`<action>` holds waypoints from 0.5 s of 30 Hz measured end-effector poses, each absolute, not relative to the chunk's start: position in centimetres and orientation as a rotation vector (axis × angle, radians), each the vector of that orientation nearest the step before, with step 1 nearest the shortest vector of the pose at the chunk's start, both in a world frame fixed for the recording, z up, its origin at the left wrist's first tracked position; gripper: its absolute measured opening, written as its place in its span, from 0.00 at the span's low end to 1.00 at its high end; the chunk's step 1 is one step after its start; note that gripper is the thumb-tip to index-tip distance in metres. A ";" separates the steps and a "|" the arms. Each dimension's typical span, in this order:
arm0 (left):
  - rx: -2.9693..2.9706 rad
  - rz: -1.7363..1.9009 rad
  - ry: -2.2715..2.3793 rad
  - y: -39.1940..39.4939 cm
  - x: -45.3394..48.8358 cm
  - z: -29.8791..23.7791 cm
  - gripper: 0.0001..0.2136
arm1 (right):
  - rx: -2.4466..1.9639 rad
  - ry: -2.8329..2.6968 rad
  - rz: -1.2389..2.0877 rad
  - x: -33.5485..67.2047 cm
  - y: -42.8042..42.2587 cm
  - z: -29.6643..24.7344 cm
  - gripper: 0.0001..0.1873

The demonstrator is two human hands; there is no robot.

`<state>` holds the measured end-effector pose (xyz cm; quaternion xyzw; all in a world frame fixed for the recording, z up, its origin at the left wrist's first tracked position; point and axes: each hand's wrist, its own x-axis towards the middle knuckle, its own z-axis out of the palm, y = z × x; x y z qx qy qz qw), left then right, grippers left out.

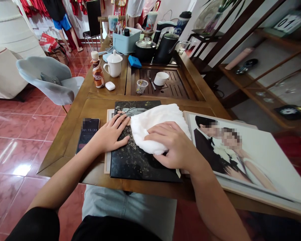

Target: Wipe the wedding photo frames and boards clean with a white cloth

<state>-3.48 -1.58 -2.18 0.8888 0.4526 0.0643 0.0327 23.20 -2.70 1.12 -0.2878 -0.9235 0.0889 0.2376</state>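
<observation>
A dark, glossy photo panel point(140, 167) with small pale specks lies on a light-coloured frame point(107, 164) at the front of the wooden table. My left hand point(114, 132) rests flat on the panel's left part, fingers spread. Bunched under the curled fingers of my right hand point(174, 144) is a white cloth point(160, 117), which covers the panel's upper right part. Part of a printed figure shows above my left fingertips; the cloth hides the rest of that area.
A large framed couple photo point(261, 140) lies at right, overhanging the table edge. A phone point(87, 135) is at left. Farther back stand a coffee bottle point(97, 72), a lidded white mug point(114, 63), a small plastic cup point(141, 87), a white paper cup point(161, 79) and a black kettle point(165, 48).
</observation>
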 end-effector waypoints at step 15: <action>2.745 0.236 1.366 -1.5 -3.7 -2.2 0.32 | -0.721 -2.555 0.344 23.0 -2.9 1.4 0.17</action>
